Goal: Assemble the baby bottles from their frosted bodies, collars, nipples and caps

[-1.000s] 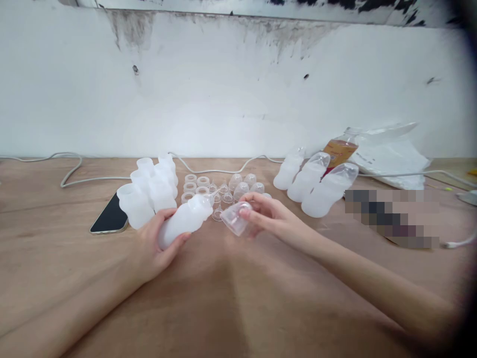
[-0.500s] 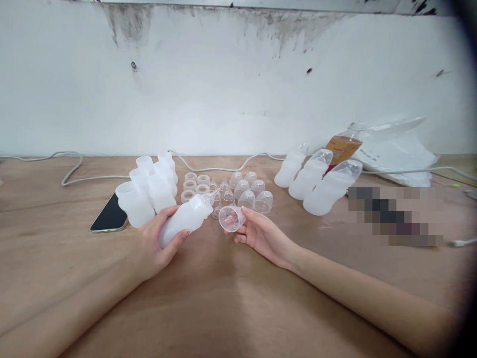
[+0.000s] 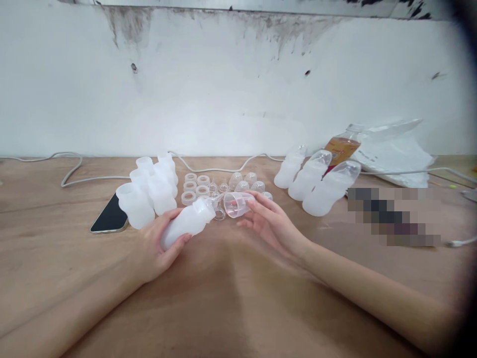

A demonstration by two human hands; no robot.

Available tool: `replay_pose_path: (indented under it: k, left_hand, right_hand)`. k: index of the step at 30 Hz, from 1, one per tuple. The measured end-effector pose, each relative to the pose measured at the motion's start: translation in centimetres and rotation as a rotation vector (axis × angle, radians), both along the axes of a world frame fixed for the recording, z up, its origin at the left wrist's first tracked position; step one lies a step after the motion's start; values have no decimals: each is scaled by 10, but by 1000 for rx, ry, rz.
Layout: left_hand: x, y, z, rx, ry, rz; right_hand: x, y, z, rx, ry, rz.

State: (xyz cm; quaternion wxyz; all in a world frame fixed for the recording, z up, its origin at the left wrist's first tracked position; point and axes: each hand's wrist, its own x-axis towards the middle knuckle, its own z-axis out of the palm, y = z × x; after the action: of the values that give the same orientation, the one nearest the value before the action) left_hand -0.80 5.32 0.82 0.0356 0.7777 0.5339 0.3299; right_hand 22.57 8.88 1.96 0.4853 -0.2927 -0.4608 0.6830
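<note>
My left hand (image 3: 164,243) is wrapped around a white baby bottle (image 3: 186,222), tilted with its top toward the right. A collar and a clear nipple (image 3: 215,199) are on its neck. In my right hand (image 3: 270,221) is a clear dome cap (image 3: 235,205), held by the fingertips with its open rim facing the nipple, close to its tip. Behind the hands lie several collar rings (image 3: 202,191), loose nipples (image 3: 219,214) and more clear caps (image 3: 251,179), some partly hidden by the right hand.
White bottles without tops (image 3: 136,204) stand at left beside a phone (image 3: 109,215). Capped bottles (image 3: 316,196) stand at right, before a drink bottle (image 3: 342,146) and plastic bags (image 3: 395,154). A cable (image 3: 238,169) runs along the wall; a blurred patch (image 3: 387,214) covers something at right.
My right hand has lifted the cap slightly up and right, turning its rim toward the nipple. The left hand and bottle have barely shifted.
</note>
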Motion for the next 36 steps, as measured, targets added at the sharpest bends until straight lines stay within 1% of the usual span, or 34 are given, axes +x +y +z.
replay_pose_path:
  k: [4,6,8,11,17,20,22,25,27,30,33,36]
  left_hand:
    - [1,-1,-1,23,18,-63]
    - [1,-1,-2,54,35,-115]
    - [1,-1,-3,90,52,-163]
    - [1,-2,-2,119,79,-198]
    - [0,-4,1,124,136,-254]
    - [0,-4,0,120,159,-285]
    - [1,-5,-2,110,140,-298]
    - [4,-8,-5,37,77,-276]
    - [5,-10,-4,-16,54,-250]
    - [7,-14,-2,-59,42,-225]
    - [8,-17,-1,-54,22,-236]
    - [7,-18,0,-4,6,-270]
  right_hand:
    - [-3,-4,7,210,-204,-47]
    - [-6,-7,7,303,-268,-25]
    - [-8,-11,6,354,-284,9]
    - [-8,-14,7,360,-298,36]
    - [-4,-15,7,355,-342,75]
    - [-2,-15,7,358,-365,92]
    - [-1,-14,7,361,-382,116]
    - [0,-13,6,369,-390,140]
    - [-1,-13,6,370,-385,133]
    - [-4,-15,4,328,-365,115]
    - [-9,-20,6,306,-336,112]
    - [-11,-25,10,332,-335,125]
